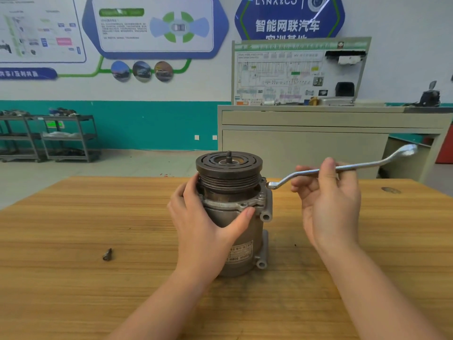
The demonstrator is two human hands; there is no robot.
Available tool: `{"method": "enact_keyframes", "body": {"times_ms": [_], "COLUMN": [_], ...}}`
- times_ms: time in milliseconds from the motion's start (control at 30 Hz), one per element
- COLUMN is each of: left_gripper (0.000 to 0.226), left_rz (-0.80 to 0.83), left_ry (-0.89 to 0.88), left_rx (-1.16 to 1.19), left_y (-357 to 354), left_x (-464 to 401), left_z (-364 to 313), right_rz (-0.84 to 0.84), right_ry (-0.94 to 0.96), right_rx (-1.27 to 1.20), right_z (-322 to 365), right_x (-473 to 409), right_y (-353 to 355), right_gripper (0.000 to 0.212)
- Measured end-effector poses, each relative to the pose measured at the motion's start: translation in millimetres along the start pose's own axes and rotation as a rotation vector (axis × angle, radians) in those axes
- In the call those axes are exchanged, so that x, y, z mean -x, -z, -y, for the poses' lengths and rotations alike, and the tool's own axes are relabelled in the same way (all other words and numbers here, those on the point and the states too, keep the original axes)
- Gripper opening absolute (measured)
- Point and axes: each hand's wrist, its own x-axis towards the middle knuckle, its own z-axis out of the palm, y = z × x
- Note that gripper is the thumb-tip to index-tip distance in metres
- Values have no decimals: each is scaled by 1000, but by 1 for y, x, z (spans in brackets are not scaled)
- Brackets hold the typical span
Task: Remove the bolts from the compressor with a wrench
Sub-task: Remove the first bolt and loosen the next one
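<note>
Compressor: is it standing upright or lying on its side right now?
Upright. The compressor stands on end on the wooden table, pulley face up, with the left hand wrapped around its body.

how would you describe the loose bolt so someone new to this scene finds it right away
Start at the wooden table with the compressor standing upright at its middle. Look to the compressor's left, nearer the camera, past the left hand gripping it. The bolt lies there alone on bare wood: small, dark, and the only loose item on that side.

Compressor (235, 217) body partly behind left hand (203, 224); label text partly covered.
</note>
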Motion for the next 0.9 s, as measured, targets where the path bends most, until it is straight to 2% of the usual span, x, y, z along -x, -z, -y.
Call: {"method": "enact_keyframes", "body": {"times_ms": [167,267,333,533,633,700,733,833,900], "left_gripper": [116,119,117,123,129,128,126,123,124], "left_rz": [-28,-38,-40,-29,-6,-17,-31,-36,-26], "left_ry": [25,37,41,23,33,22,17,24,22], "left_rx": [-14,-26,-21,-7,-7,-16,-25,-32,-24], "left_y": [-1,-2,-3,-3,-4,-4,-4,-4,-4], "left_x": [3,4,4,4,3,3,3,2,3], "left_z": [-4,-3,-1,2,3,3,3,2,2], "right_rz": [118,276,385,505,569,561,516,237,66], "right_ry": [382,632,744,1020,1151,1083,974,539,144], "right_rx": [240,384,479,647,692,658,577,210,24], "right_z": [-4,-7,-9,-15,-17,-22,-23,-19,-12], "right_x": [17,22,23,26,30,33,36,33,19], "right_y": [-4,1,4,5,4,4,3,-2,-1], "right_gripper": [11,11,7,27,22,23,21,9,12]}}
